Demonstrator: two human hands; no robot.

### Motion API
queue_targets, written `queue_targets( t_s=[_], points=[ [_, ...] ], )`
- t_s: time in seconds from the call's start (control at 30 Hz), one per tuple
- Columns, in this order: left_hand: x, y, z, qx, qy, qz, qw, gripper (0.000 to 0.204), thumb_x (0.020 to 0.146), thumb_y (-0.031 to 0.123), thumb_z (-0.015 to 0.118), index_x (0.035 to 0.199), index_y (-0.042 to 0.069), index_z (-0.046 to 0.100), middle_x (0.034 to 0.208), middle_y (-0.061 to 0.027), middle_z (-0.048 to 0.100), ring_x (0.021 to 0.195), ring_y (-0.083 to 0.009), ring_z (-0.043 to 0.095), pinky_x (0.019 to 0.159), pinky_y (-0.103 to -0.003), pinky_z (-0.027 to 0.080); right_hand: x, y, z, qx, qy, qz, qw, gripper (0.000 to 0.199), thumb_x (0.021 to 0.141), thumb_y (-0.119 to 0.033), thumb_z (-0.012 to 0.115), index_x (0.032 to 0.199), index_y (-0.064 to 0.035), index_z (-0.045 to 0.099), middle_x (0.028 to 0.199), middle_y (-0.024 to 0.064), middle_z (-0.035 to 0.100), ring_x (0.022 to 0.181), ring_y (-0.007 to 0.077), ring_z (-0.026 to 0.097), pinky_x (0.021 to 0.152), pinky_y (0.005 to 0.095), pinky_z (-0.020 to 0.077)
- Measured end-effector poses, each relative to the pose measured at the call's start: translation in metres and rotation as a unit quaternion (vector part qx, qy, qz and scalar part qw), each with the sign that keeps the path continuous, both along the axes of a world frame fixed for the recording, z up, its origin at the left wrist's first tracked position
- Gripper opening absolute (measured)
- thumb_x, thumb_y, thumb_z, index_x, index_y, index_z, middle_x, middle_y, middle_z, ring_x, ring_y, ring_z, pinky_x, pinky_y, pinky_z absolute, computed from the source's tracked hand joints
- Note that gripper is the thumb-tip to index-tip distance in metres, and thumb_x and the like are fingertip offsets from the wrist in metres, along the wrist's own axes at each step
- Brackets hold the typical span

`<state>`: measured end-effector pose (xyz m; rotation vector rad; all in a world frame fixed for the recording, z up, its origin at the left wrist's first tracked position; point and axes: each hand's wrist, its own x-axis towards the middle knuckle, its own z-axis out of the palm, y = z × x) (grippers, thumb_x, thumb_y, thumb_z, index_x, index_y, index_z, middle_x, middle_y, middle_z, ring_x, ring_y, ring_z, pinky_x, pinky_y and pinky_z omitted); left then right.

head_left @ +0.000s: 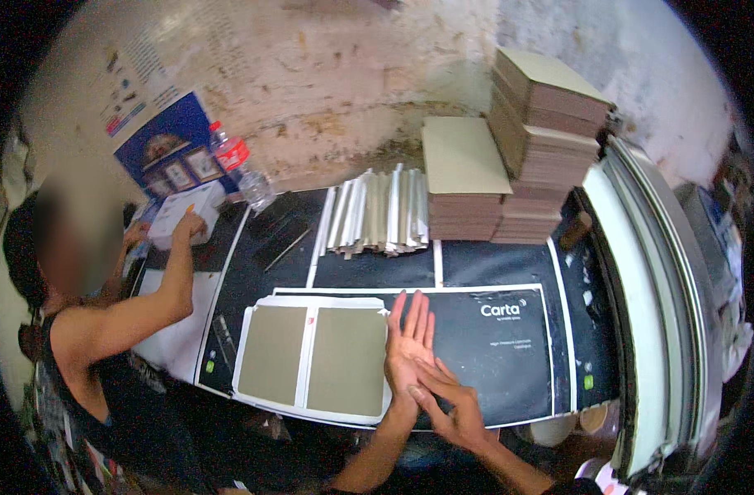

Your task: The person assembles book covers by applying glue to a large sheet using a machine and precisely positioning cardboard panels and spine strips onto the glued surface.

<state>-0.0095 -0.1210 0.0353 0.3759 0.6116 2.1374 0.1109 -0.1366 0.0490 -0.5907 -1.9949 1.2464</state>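
My left hand [408, 351] is held palm up above the table, fingers stretched out and nothing in it. My right hand [453, 402] rests against the heel of that palm, its fingers and thumb apart and no object visible in them. Just left of my hands lies a white sheet with folded edges [308, 396]. Two grey-green board panels sit on it, a left panel [270, 355] and a right panel [350, 359], parted by a narrow strip. Beneath my hands is a black printed sheet [501, 371] with a white border.
Behind lie many light strips [377, 210]. Tall stacks of cut board [468, 165] stand right of them. A bottle [243, 169] and a dark tray [280, 231] are at back left. A person [121, 322] at left handles a white box [183, 214]. Curved panels [653, 305] flank the right.
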Motion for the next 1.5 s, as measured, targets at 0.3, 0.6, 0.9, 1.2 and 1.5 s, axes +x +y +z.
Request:
queue_targets(
  t_s=[0.3,0.6,0.9,1.2,1.5],
  points=[
    [0.079,-0.002,0.015,-0.085,0.139,-0.003,0.987,0.065,0.107,0.041,0.03,0.157,0.001,0.018,0.162,-0.0205,0.023,0.151,-0.0271,0.02,0.123,-0.043,0.014,-0.026,0.059,0.013,-0.059,0.091,-0.23,0.967,0.058,0.09,-0.031,0.075,0.05,-0.0043,0.044,0.048,-0.0014,0.04,0.054,0.0082,0.037,0.049,0.0325,0.0311],
    [0.155,-0.067,-0.057,0.002,0.78,-0.092,0.619,0.063,0.106,0.028,0.037,0.155,-0.005,0.016,0.162,-0.0303,0.008,0.152,-0.0427,0.007,0.12,-0.061,0.001,-0.048,0.21,-0.022,0.038,0.171,-0.391,0.904,0.022,0.088,-0.016,0.077,0.1,0.0003,0.067,0.084,0.0011,0.067,0.071,0.0088,0.058,0.064,0.025,0.0469],
    [0.118,0.011,-0.009,-0.155,0.831,-0.154,0.511,0.061,0.106,0.03,0.037,0.156,0.001,0.021,0.162,-0.0251,0.016,0.151,-0.0428,0.012,0.119,-0.064,0.005,-0.011,0.213,-0.066,-0.283,0.293,-0.1,0.908,0.044,0.088,-0.029,0.078,0.123,-0.0036,0.068,0.099,0.0051,0.074,0.055,0.0044,0.059,0.046,0.0186,0.0432],
    [0.098,-0.037,-0.017,0.036,0.733,-0.277,0.62,0.048,0.102,0.029,0.053,0.143,0.003,0.049,0.147,-0.0228,0.046,0.14,-0.0397,0.039,0.116,-0.048,0.03,-0.028,0.218,-0.074,-0.286,0.145,-0.224,0.92,0.051,0.089,-0.058,0.068,0.074,-0.0097,0.074,0.053,-0.0041,0.052,0.044,0.0063,0.044,0.042,0.0246,0.0311],
    [-0.065,0.054,0.071,-0.1,0.646,0.077,0.753,0.023,0.087,0.014,0.073,0.105,0.0,0.074,0.103,-0.0141,0.075,0.1,-0.02,0.07,0.094,-0.033,0.051,-0.051,0.196,-0.077,0.087,0.094,-0.219,0.967,0.018,0.093,-0.014,0.064,0.091,0.0014,0.073,0.076,0.0122,0.067,0.06,0.0192,0.058,0.062,0.0329,0.0488]
  ],
)
